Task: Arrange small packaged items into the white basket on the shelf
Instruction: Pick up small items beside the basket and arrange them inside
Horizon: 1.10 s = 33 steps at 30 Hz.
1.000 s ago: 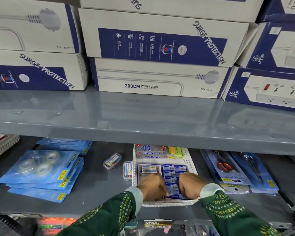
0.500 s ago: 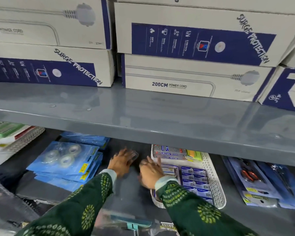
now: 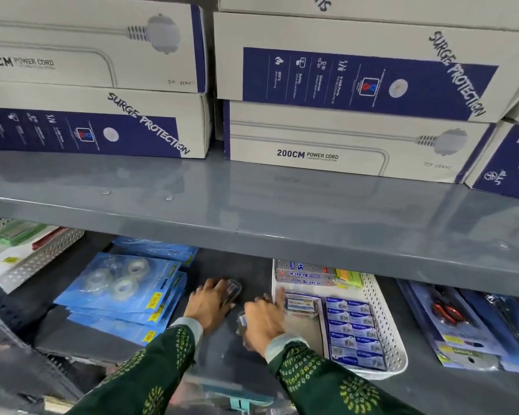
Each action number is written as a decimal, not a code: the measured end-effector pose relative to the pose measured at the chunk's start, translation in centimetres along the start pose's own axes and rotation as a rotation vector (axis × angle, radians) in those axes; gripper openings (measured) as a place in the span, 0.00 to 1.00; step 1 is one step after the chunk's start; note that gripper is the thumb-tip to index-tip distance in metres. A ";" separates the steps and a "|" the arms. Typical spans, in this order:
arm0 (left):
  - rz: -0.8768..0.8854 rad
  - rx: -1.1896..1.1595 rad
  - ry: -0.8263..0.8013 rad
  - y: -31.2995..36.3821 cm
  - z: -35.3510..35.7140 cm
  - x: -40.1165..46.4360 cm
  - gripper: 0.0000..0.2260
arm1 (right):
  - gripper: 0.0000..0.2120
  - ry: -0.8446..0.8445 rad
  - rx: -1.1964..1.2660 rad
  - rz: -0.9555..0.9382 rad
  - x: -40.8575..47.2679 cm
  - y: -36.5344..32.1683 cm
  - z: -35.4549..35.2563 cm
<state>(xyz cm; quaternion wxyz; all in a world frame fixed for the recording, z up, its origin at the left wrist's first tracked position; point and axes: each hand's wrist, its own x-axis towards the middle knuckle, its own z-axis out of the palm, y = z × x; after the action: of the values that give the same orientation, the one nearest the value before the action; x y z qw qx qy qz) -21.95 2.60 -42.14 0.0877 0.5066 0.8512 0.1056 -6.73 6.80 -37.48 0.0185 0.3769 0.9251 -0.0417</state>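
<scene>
The white perforated basket [image 3: 384,319] sits on the lower grey shelf, holding rows of small blue boxes [image 3: 352,327], long boxes at its back and one clear-cased pack [image 3: 300,304]. Left of the basket, my left hand [image 3: 209,305] curls over a small clear plastic case [image 3: 233,288] lying on the shelf. My right hand [image 3: 262,322] is beside the basket's left wall, its fingers closed around another small clear case [image 3: 242,320] with a blue label. Both arms wear dark green patterned sleeves.
Blue blister packs of clear tape [image 3: 123,292] are stacked to the left. Scissor packs [image 3: 453,319] lie right of the basket. Another white basket [image 3: 42,253] stands far left. The upper grey shelf [image 3: 252,211] overhangs, carrying power cord boxes [image 3: 342,139].
Both hands left the basket and moved left onto the shelf, where each closed over a small clear case. The camera view shifted left as well.
</scene>
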 end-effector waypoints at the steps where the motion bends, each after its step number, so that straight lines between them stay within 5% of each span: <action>1: -0.010 -0.053 -0.004 0.0 0.0 0.1 0.19 | 0.10 -0.016 -0.016 0.012 -0.1 -0.1 0.2; 7: -0.115 -0.303 0.065 -0.3 0.4 -0.5 0.17 | 0.13 -0.014 0.042 -0.018 -0.4 -0.7 1.0; 12: -0.156 -0.654 0.321 0.9 -1.1 -1.3 0.18 | 0.17 0.116 0.555 0.074 -0.7 -0.3 -1.6; 15: -0.026 -0.748 0.387 2.4 -2.6 -1.0 0.22 | 0.13 0.223 0.788 0.122 -1.2 2.7 -4.3; 19: 0.276 -0.691 0.202 6.1 -3.6 -1.3 0.24 | 0.12 0.286 0.917 0.289 -2.5 9.7 -6.8; 23: 0.476 -0.345 -0.079 10.4 -2.4 -1.1 0.26 | 0.10 0.101 0.744 0.245 -4.0 16.0 -6.4; 26: 0.521 -0.157 -0.240 12.5 -1.1 -0.7 0.24 | 0.13 -0.073 0.619 0.180 -5.4 17.5 -5.7; 33: 0.512 -0.041 -0.287 13.6 0.5 0.5 0.24 | 0.20 -0.283 0.521 0.078 -6.5 16.9 -3.4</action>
<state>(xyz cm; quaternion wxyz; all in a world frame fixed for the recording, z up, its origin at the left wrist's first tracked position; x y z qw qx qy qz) -10.54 9.41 -38.94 0.1879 0.7129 0.6721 0.0690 9.73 14.66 -34.78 0.0516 0.3945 0.8564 -0.3291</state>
